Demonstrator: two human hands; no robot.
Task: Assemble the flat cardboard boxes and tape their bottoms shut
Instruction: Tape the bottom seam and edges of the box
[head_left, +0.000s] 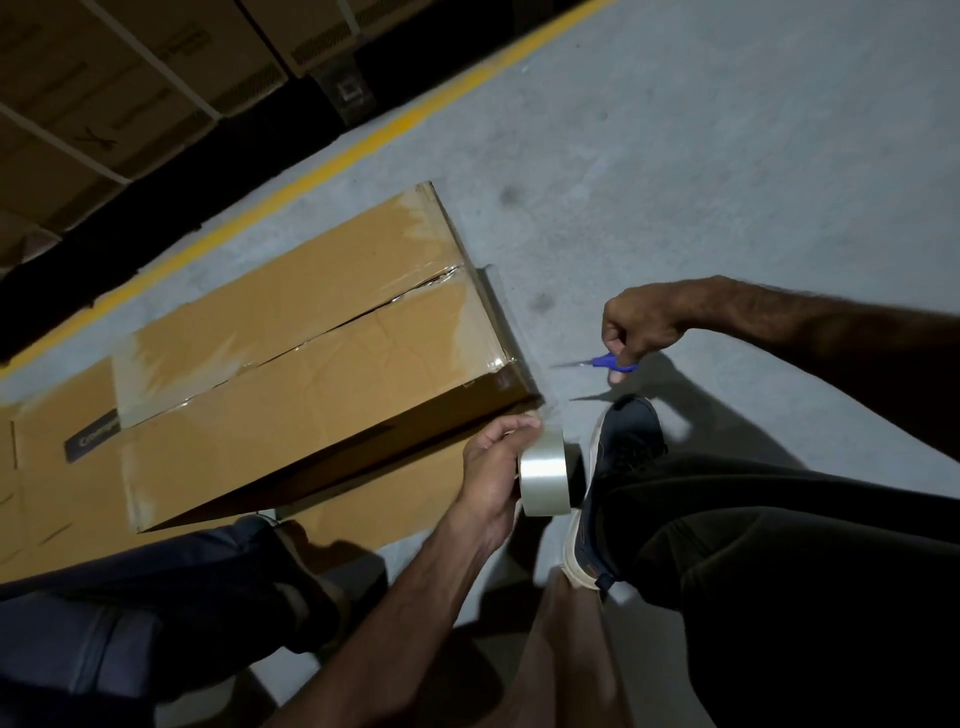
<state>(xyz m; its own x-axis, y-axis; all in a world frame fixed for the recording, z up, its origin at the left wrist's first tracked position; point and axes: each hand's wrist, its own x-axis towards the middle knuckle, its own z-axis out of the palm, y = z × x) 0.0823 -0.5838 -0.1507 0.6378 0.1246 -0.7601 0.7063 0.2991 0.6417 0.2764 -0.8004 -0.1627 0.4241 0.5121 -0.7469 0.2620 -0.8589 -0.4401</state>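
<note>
— Where's the box (311, 358)?

— On the floor, seam taped. Just beside its near corner my left hand (491, 467) grips the tape roll (543, 475), the strip running to that corner. Beyond the corner, my right hand (641, 325) clenches the scissors (613, 362).

— The risk?

— Slack tape could twist and stick to itself before I cut.

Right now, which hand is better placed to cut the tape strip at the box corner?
Right. The right hand already grips the blue scissors, blades pointing toward the box corner; the left hand holds the tape roll.
</note>
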